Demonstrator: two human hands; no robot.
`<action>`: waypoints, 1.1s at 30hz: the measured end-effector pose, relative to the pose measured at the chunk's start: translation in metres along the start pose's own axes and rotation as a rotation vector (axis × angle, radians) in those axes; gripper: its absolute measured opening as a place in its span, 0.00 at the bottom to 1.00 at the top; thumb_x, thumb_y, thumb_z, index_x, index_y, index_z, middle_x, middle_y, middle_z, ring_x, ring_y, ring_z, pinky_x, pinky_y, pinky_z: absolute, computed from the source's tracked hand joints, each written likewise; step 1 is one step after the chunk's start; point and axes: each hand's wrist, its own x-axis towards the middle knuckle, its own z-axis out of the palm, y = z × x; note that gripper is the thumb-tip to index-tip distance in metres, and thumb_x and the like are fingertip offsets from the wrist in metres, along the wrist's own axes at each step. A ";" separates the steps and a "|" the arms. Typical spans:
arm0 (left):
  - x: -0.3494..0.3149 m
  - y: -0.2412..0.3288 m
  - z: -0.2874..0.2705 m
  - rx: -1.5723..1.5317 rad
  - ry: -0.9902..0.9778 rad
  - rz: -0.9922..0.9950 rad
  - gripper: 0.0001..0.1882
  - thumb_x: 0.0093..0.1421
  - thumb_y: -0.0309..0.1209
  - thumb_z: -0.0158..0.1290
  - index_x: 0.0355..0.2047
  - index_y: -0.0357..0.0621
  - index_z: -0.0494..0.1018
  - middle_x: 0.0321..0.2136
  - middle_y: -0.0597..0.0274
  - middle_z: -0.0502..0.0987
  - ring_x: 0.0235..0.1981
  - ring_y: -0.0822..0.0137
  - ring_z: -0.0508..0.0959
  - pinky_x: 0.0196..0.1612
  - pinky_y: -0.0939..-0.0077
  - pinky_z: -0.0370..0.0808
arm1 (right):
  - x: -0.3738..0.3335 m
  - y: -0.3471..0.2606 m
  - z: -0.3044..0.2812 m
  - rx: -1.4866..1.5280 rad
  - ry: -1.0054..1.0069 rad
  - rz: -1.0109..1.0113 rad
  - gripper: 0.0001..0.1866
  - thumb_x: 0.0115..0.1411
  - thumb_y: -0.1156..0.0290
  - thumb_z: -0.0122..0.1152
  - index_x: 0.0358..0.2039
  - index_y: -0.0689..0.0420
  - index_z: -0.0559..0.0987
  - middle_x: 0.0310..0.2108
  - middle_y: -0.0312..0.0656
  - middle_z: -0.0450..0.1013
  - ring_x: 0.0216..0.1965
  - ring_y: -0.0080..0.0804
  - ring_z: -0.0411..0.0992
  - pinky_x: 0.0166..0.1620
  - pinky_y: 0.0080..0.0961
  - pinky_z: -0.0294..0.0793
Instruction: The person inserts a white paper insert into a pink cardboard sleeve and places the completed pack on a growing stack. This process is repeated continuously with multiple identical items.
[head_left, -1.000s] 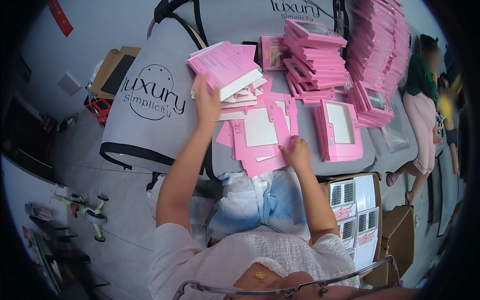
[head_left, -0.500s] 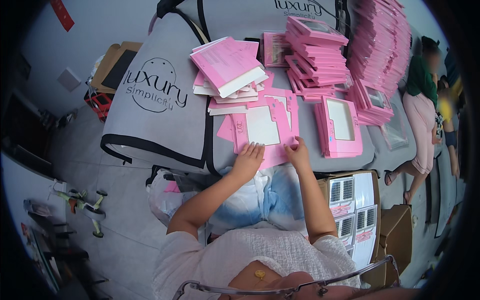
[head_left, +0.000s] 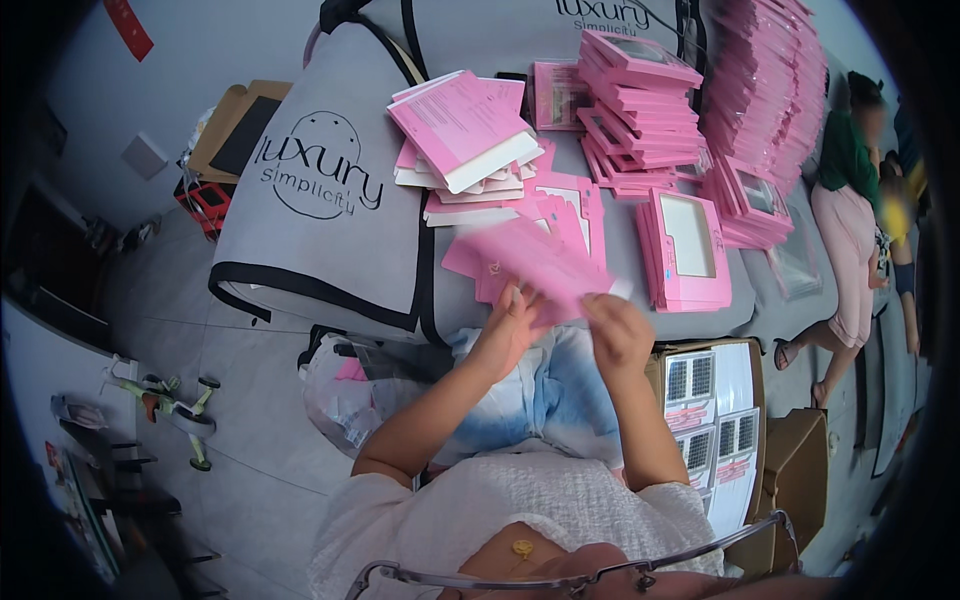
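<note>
A pink cardboard box piece (head_left: 535,262), blurred by motion, is tilted up off the sofa between my hands. My left hand (head_left: 508,328) has its fingers at the near lower edge, with the thumb raised. At the right end, near a pale flap, my right hand (head_left: 620,332) pinches the cardboard. Beneath and behind it lie flat pink box pieces with window cut-outs (head_left: 585,215). To the right stands a short stack of pink window boxes (head_left: 690,290), and a messy pile of folded pink and white cartons (head_left: 465,135) sits behind to the left.
Tall stacks of pink boxes (head_left: 640,125) rise on the grey sofa (head_left: 300,240). An open carton (head_left: 700,400) of packaged items with dark grids stands right of my knees, by a brown box (head_left: 795,460). A clear bag (head_left: 340,390) is at my left. Another person (head_left: 850,210) stands far right.
The pink box piece that lay flat under my hands has been lifted and tipped up. My left hand no longer lies flat on it, and my right hand has moved slightly right and nearer.
</note>
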 end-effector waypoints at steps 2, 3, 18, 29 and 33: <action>-0.003 0.020 0.024 -0.400 -0.063 -0.147 0.25 0.67 0.39 0.38 0.60 0.41 0.52 0.58 0.53 0.59 0.60 0.58 0.61 0.61 0.62 0.60 | 0.005 -0.015 -0.012 -0.021 -0.122 -0.196 0.17 0.38 0.79 0.61 0.34 0.58 0.79 0.32 0.39 0.74 0.38 0.37 0.73 0.36 0.27 0.75; -0.003 0.016 0.022 -0.391 0.037 -0.129 0.24 0.67 0.38 0.38 0.59 0.41 0.53 0.58 0.53 0.60 0.59 0.59 0.62 0.60 0.62 0.61 | 0.005 -0.020 -0.015 -0.030 -0.185 -0.299 0.19 0.36 0.79 0.61 0.34 0.58 0.79 0.32 0.39 0.74 0.39 0.37 0.73 0.37 0.27 0.75; -0.021 -0.010 0.022 -0.330 0.292 -0.274 0.22 0.68 0.43 0.35 0.56 0.41 0.59 0.53 0.59 0.67 0.53 0.65 0.68 0.53 0.68 0.67 | -0.043 -0.031 -0.005 0.053 -0.276 0.134 0.17 0.39 0.63 0.71 0.31 0.54 0.80 0.34 0.37 0.76 0.46 0.35 0.70 0.58 0.46 0.54; -0.027 -0.024 0.028 -0.346 0.209 -0.141 0.19 0.66 0.40 0.41 0.53 0.44 0.61 0.48 0.59 0.68 0.51 0.65 0.68 0.52 0.69 0.67 | -0.069 -0.035 0.019 0.620 0.104 0.909 0.27 0.47 0.74 0.71 0.43 0.63 0.65 0.30 0.41 0.77 0.36 0.23 0.73 0.48 0.23 0.66; -0.028 -0.029 0.028 -0.287 0.166 -0.079 0.18 0.65 0.35 0.44 0.53 0.40 0.61 0.48 0.58 0.68 0.52 0.63 0.67 0.57 0.65 0.65 | -0.069 -0.036 0.017 0.613 0.081 0.938 0.29 0.49 0.76 0.68 0.47 0.64 0.61 0.32 0.44 0.76 0.37 0.25 0.73 0.46 0.19 0.68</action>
